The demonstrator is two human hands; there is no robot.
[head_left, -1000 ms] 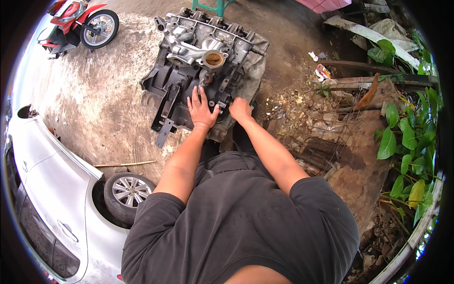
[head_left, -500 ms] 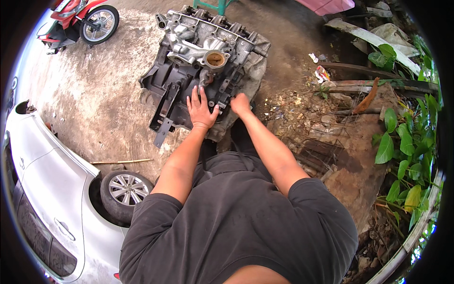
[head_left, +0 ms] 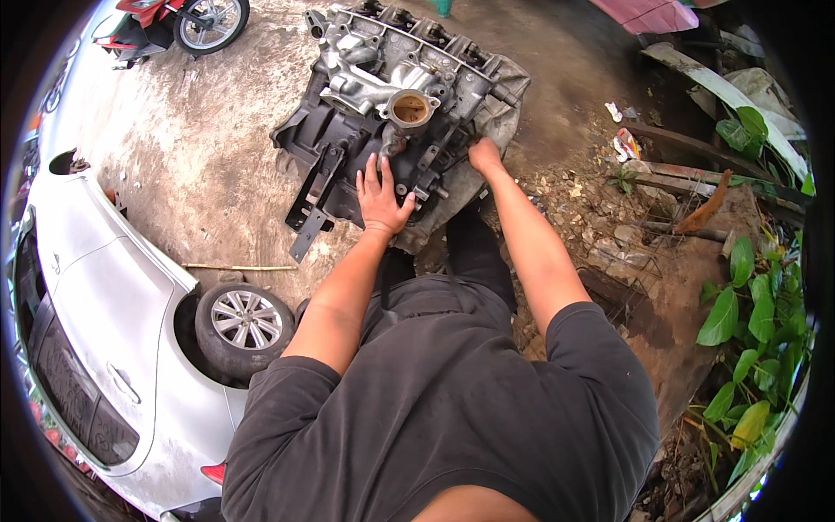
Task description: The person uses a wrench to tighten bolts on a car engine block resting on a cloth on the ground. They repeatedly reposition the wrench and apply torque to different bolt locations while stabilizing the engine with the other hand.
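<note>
A grey car engine (head_left: 357, 143) lies in front of me, its dark block nearest and a silver intake manifold (head_left: 361, 91) with a round, rusty-brown opening on top. My left hand (head_left: 383, 204) rests on the near part of the block, palm down with fingers spread, holding nothing. At the engine's right side, my right hand (head_left: 484, 157) is closed; whatever its fingers grip is hidden. A flat dark metal bracket (head_left: 309, 235) with holes sticks out at the block's near left corner. Under the engine, a grey cloth (head_left: 496, 117) shows along its right edge.
A silver car (head_left: 113, 304) stands at left beside an alloy wheel (head_left: 247, 322). Farther off is a red motorbike (head_left: 196, 22). Rubble and planks (head_left: 670, 174) lie on the right, with leafy plants (head_left: 752, 313) beyond. A thin stick (head_left: 239, 267) lies on the concrete.
My right hand has slid farther away along the engine's right side, still closed. My left hand stays spread on the block. The whole view has shifted slightly.
</note>
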